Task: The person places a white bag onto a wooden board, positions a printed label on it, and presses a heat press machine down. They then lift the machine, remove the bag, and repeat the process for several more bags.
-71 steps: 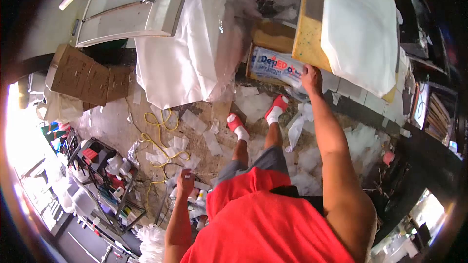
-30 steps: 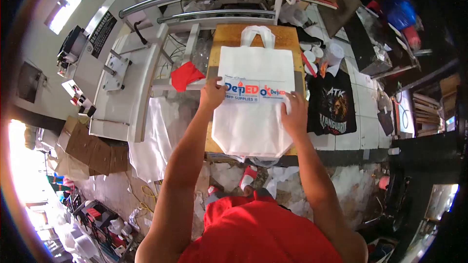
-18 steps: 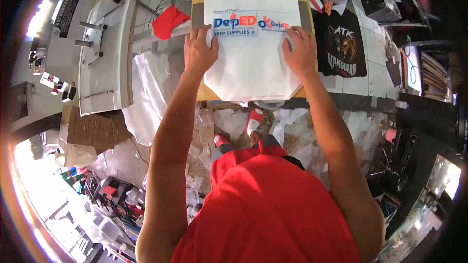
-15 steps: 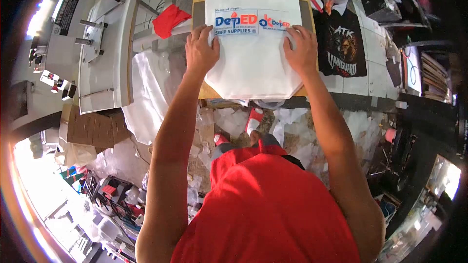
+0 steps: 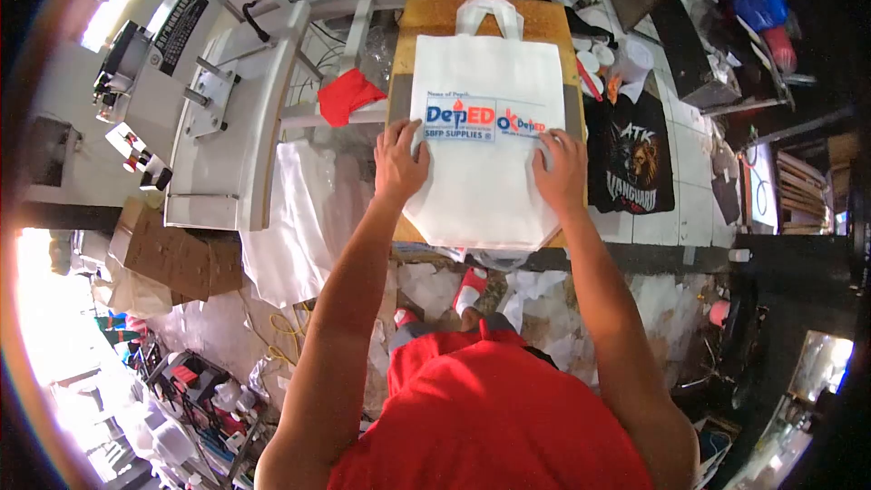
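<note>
A white cloth bag (image 5: 481, 191) with two handles lies flat on a wooden board (image 5: 425, 15). Blue and red print runs across its upper half. My left hand (image 5: 400, 163) rests at the bag's left edge beside the print, fingers apart. At the right edge, level with the print, my right hand (image 5: 562, 169) lies with its fingers spread over the side of the bag. Neither hand is lifting the cloth.
A red cloth (image 5: 349, 97) lies left of the board. A black printed shirt (image 5: 638, 159) is to its right, below white cups (image 5: 635, 57). Metal machine framing (image 5: 209, 154) stands at the left. Cardboard (image 5: 163, 254) and scraps cover parts of the floor.
The camera view has tilted upward, so the bag, board and hands appear lower and the bag's handles now show fully. Both hands remain at the bag's side edges.
</note>
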A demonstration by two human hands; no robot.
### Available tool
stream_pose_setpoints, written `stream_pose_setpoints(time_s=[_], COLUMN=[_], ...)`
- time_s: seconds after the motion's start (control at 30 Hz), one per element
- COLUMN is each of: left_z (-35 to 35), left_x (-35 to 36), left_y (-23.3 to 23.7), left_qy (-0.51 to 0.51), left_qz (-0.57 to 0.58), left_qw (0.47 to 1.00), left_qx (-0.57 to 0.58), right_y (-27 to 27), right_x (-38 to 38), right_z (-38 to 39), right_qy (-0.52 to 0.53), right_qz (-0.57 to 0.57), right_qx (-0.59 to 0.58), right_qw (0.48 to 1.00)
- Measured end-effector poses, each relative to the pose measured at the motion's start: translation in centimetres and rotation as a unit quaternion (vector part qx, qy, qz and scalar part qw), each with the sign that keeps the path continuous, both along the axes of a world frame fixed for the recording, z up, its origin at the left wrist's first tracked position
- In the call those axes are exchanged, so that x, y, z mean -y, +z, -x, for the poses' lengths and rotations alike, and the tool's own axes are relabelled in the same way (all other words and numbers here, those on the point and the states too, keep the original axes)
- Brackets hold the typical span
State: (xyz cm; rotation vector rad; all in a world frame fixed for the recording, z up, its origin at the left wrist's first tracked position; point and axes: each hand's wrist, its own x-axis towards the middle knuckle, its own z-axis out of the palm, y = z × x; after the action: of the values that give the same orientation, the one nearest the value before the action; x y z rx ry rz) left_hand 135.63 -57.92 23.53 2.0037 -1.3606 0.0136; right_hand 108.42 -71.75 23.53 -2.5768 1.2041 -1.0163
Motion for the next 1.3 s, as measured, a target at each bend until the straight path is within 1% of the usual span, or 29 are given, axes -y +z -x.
stream_pose_setpoints(time_s=[0.07,0.17,0.23,0.37,0.47,0.57,0.6,0.63,0.67,0.7,0.73,0.77,0.8,0.83,0.87,0.9,0.93,0.97,1.0,1.07,1.1,1.13,1.2,1.27,1.3], left_z=[0.1,0.0,-0.2,-0.2,0.0,-0.3,-0.6,-1.0,-1.2,-1.3,-1.4,-2.1,-2.7,-2.6,-2.1,-2.1,-1.5,-0.1,0.4,2.3,2.0,4.1,7.1,8.5,8.8], left_x=[-0.1,0.0,0.0,-0.1,-0.1,-0.1,-0.1,-0.3,-0.9,-2.0,-3.4,-5.1,-7.3,-9.6,-12.3,-15.2,-18.2,-20.9,-24.2,-30.2,-34.9,-36.8,-41.1,-46.2,-48.1], left_y=[0.1,-0.2,-0.7,-0.4,-0.2,-0.5,-0.6,-0.7,-0.1,0.8,1.4,1.0,0.3,0.0,-0.4,-1.9,-3.1,-2.8,-4.8,-7.3,-11.8,-11.8,-12.4,-15.9,-17.3], left_qy=[0.001,0.002,0.004,0.004,0.007,0.002,0.002,0.001,0.002,0.032,0.063,0.071,0.079,0.108,0.136,0.153,0.171,0.204,0.220,0.281,0.230,0.259,0.258,0.240,0.245], left_qz=[0.003,-0.002,0.016,0.026,0.006,0.027,0.075,0.122,0.123,0.138,0.153,0.160,0.167,0.157,0.146,0.125,0.102,0.071,0.049,-0.048,-0.106,-0.087,-0.168,-0.263,-0.320], left_qw=[1.000,1.000,1.000,1.000,1.000,1.000,0.997,0.992,0.992,0.990,0.986,0.984,0.982,0.980,0.976,0.977,0.977,0.970,0.969,0.956,0.967,0.960,0.949,0.930,0.905], left_qx=[-0.006,-0.011,0.014,0.017,0.004,0.010,-0.004,-0.017,-0.016,-0.024,-0.031,-0.032,-0.032,-0.059,-0.087,-0.084,-0.081,-0.107,-0.106,-0.064,0.007,-0.061,-0.068,-0.090,-0.136], right_y=[0.2,0.2,0.0,0.0,-0.1,0.0,0.3,0.6,1.3,2.2,3.1,3.9,4.4,4.7,4.9,5.0,4.9,4.9,4.8,3.8,3.4,3.3,3.3,3.4,3.3], right_x=[-0.1,0.1,0.2,0.1,0.1,0.1,0.1,-0.1,-0.3,-0.6,-1.2,-2.2,-3.3,-4.6,-6.0,-7.4,-8.7,-9.9,-10.7,-10.7,-10.5,-9.4,-6.9,-5.0,-4.3], right_z=[0.0,0.0,0.0,0.0,0.1,0.0,0.1,0.4,0.6,1.2,2.2,2.9,3.4,3.7,3.6,3.5,3.1,2.6,2.1,1.4,1.1,0.4,-1.1,-2.2,-2.8], right_qy=[-0.008,0.002,0.005,0.001,0.004,0.010,0.011,0.009,0.007,0.011,0.009,0.008,0.026,0.030,0.072,0.115,0.121,0.138,0.153,0.145,0.132,0.121,0.113,0.101,0.102], right_qz=[-0.017,-0.019,-0.018,-0.010,-0.015,-0.006,-0.004,0.016,0.035,0.038,0.051,0.065,0.050,0.051,0.009,-0.033,-0.035,-0.057,-0.077,-0.073,-0.068,-0.058,-0.039,-0.017,-0.010], right_qx=[-0.026,-0.007,0.000,0.002,0.012,0.026,0.027,0.061,0.095,0.096,0.090,0.084,0.091,0.092,0.075,0.055,0.054,0.018,-0.018,-0.017,-0.020,-0.017,-0.021,-0.023,-0.059], right_qw=[0.999,1.000,1.000,1.000,1.000,1.000,1.000,0.998,0.995,0.995,0.995,0.994,0.994,0.994,0.995,0.991,0.991,0.989,0.985,0.987,0.989,0.991,0.993,0.994,0.993])
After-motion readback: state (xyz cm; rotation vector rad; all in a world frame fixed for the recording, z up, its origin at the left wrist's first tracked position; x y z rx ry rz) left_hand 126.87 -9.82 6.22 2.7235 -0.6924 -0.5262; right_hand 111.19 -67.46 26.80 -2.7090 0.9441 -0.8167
